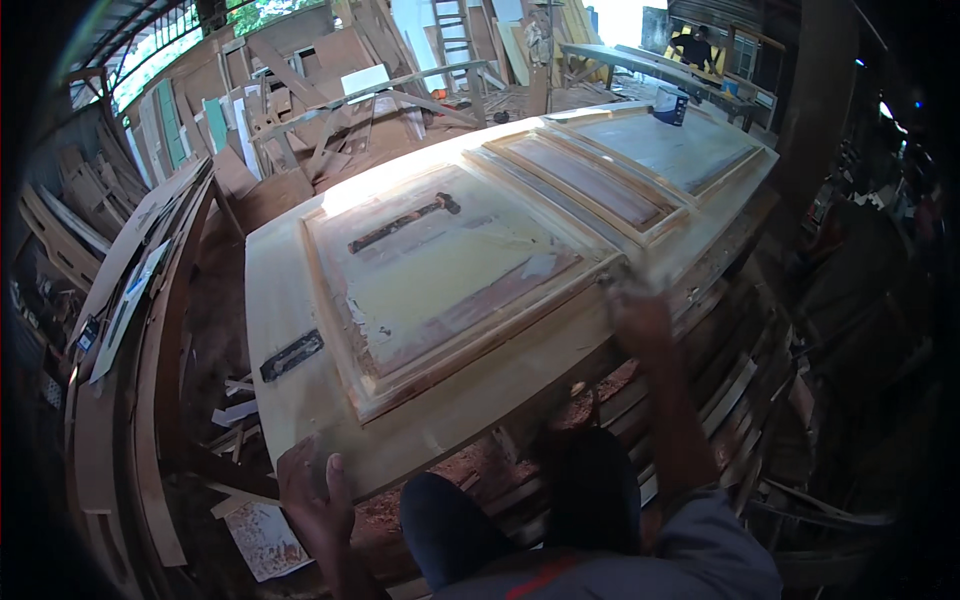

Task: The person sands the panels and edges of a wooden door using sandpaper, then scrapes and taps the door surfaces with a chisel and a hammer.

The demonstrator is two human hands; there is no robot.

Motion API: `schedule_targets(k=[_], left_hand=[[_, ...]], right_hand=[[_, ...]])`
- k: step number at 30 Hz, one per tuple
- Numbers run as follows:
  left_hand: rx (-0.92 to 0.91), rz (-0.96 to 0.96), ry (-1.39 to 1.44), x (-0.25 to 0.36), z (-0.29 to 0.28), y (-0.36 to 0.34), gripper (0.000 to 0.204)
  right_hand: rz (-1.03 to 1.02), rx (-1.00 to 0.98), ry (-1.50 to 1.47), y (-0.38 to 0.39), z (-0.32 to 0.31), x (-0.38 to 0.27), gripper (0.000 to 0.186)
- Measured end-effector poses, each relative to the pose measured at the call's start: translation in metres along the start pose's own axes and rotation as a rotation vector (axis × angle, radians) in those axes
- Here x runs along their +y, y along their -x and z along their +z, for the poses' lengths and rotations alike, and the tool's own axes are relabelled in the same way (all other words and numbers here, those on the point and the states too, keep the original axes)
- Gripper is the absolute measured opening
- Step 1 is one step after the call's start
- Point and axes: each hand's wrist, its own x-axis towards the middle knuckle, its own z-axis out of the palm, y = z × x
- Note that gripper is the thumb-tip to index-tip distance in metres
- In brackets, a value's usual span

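A pale wooden panelled door lies flat before me, its panels patched with filler. My left hand grips its near left corner, thumb raised along the edge. My right hand is on the near edge beside the middle rail, smeared by motion; a pale blur at its fingers hides what, if anything, it holds. A hammer rests on the left panel. A dark flat metal object sits on the left end. A dark blue-and-white container stands on the far right panel.
Stacked boards lie on a bench to my left. Planks and sheets lean at the back, behind a trestle. A co-worker stands at a far bench. A post rises at right, and scrap wood lies below.
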Motion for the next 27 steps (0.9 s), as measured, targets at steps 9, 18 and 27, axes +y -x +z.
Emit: schedule_targets(k=[9,18,27], left_hand=[[0.016,-0.047,0.093,-0.022,0.0,0.001,0.018],[0.068,-0.008,-0.03,-0.016,0.009,0.006,0.012],[0.078,0.02,-0.048,-0.004,0.016,-0.002,0.011]], right_hand=[[0.204,-0.168,-0.004,-0.026,0.007,0.067,0.023],[0.021,-0.058,-0.311,0.002,-0.003,-0.063,0.035],[-0.243,0.163,-0.444,-0.005,0.021,-0.041,0.03]])
